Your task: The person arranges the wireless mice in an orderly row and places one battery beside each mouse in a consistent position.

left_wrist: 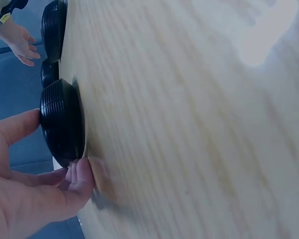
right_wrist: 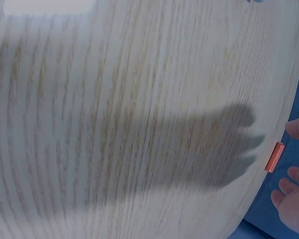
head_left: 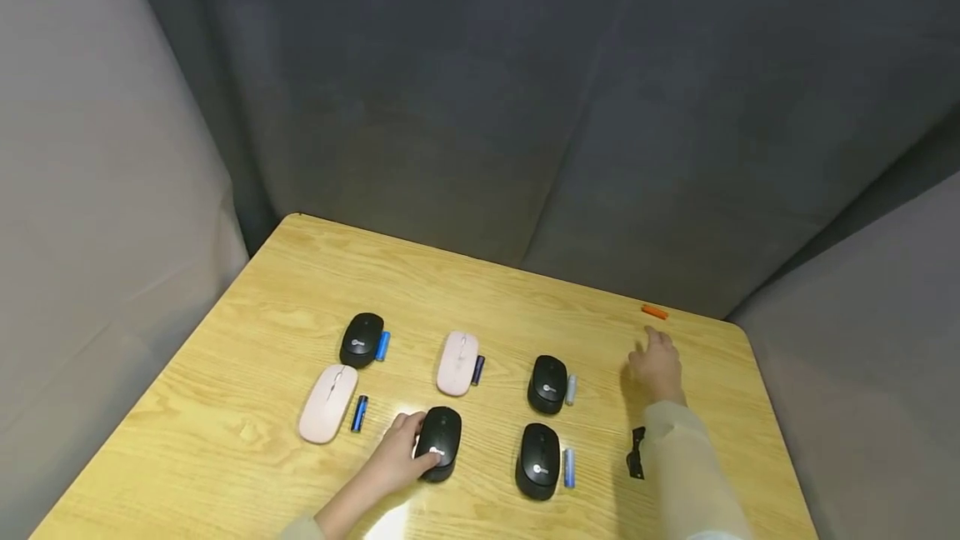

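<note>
My left hand (head_left: 396,454) grips a black computer mouse (head_left: 442,433) at the front middle of the table, thumb on one side and fingers on the other. In the left wrist view the mouse (left_wrist: 62,124) sits between the thumb and the bent fingers, low at the tabletop. Over at the back right, my right hand (head_left: 657,365) reaches out with its fingers apart and nothing in them. Just beyond its fingertips an orange battery (head_left: 655,312) lies close to the table's far edge. The right wrist view has that battery (right_wrist: 274,157) beside the spread hand (right_wrist: 295,191).
Black mice (head_left: 362,339) (head_left: 548,384) (head_left: 538,458) and pink mice (head_left: 328,403) (head_left: 457,363) stand on the wooden table (head_left: 247,315). Beside them lie blue batteries (head_left: 382,346) (head_left: 360,413), a dark battery (head_left: 478,370) and pale batteries (head_left: 572,390) (head_left: 569,468). Grey curtains (head_left: 450,107) hang behind.
</note>
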Available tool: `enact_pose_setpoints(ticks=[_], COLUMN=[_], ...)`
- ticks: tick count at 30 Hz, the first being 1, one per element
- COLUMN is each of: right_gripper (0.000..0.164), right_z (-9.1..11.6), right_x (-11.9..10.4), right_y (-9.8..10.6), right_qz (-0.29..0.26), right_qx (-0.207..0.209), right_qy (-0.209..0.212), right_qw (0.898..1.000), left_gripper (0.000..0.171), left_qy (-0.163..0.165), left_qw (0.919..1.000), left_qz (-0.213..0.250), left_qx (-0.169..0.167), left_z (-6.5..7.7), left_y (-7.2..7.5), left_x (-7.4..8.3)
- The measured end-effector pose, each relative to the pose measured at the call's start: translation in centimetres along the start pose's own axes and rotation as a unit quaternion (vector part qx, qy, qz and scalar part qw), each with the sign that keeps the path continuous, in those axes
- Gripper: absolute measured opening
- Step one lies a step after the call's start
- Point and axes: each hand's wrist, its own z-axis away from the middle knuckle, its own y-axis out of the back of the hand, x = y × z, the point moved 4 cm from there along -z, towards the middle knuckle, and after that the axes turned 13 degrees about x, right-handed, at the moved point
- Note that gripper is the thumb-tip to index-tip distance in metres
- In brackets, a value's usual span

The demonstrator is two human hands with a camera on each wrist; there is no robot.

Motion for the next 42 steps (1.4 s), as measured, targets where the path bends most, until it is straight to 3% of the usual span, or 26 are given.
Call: enact_pose_setpoints(ticks=[13, 21, 35, 42], right_gripper=[0.064, 0.066, 0.068, 0.067], right_z=[-0.4, -1.3, -2.5, -3.0], right_x=[0.0, 0.6, 1.3, 1.0], right_y=[1.2, 0.8, 0.2, 0.0], right_qz=[0.014, 0.011, 0.009, 0.016], right_qx=[-0.02, -0.03, -0.046, -0.053], right_qy=[0.006, -0.001, -0.003, 0.015], right_qw=[1.0, 0.999, 0.999, 0.998], left_gripper=[0.061, 0.061, 0.061, 0.06], left_qy=[-0.014, -0.007, -0.013, -0.015], left_qw=[0.9998, 0.9996, 0.9997, 0.9998], left_qz=[0.014, 0.027, 0.019, 0.011], left_qx=[0.008, -0.006, -0.001, 0.009], left_z=[-0.1, -0.3, -0.3, 0.1], left_y=[-0.1, -0.3, -0.1, -0.1], left_x=[0.0, -0.3, -0.3, -0.8])
